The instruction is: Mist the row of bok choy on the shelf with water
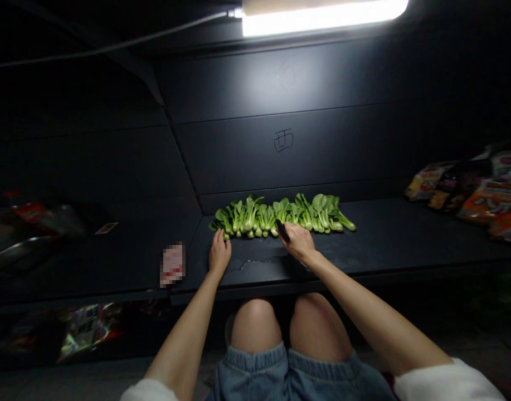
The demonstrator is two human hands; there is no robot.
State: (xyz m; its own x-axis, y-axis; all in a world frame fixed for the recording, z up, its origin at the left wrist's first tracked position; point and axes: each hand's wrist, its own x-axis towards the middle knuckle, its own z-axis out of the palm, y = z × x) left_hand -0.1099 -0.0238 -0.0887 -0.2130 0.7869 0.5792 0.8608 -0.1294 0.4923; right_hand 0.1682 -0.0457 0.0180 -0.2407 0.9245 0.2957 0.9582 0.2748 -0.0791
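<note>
A long row of green leafy vegetables with pale stems [259, 218] lies along the dark shelf [255, 273]. My left hand [220, 252] rests at the left end of the row, fingertips against the stems, fingers stretched out. Near the middle of the row, my right hand [299, 240] is wrapped round a black handle [282, 230] that points up and to the left. What the handle belongs to is hidden. A wet streak shows on the shelf between my hands.
Snack bags [495, 203] stand on the shelf at the right. A pixelated package [172, 264] and a small card [107, 228] lie to the left. More packages [86, 328] sit on a lower level. A lit tube [324, 16] hangs above.
</note>
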